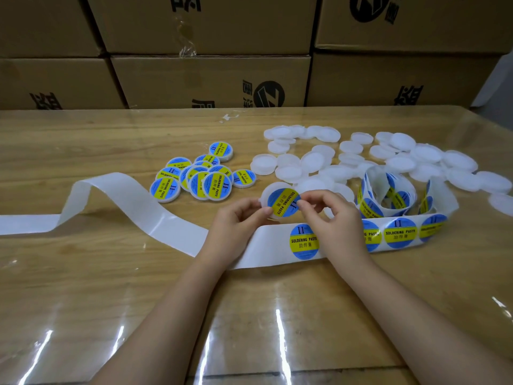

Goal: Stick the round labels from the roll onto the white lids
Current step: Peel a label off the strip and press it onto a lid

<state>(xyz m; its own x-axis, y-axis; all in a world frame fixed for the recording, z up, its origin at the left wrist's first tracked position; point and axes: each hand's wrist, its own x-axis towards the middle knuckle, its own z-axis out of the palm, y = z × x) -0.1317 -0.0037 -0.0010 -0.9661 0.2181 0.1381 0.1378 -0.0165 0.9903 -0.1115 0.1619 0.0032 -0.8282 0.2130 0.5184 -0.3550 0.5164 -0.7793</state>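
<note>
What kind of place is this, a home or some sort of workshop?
Probably a warehouse packing room: stacked cardboard boxes fill the back, and the table holds a heap of white lids, a roll of labels and a pile of labelled lids.

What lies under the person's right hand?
The white backing strip carrying round blue-and-yellow labels passes beneath the right hand; two labels are partly covered, and the stretch between is hidden.

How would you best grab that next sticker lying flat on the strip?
Probably by its left rim. The next label lies flat on the backing strip, so lift that thin edge with a fingertip, coming from the bare side. The right hand covers its other edge.
</note>
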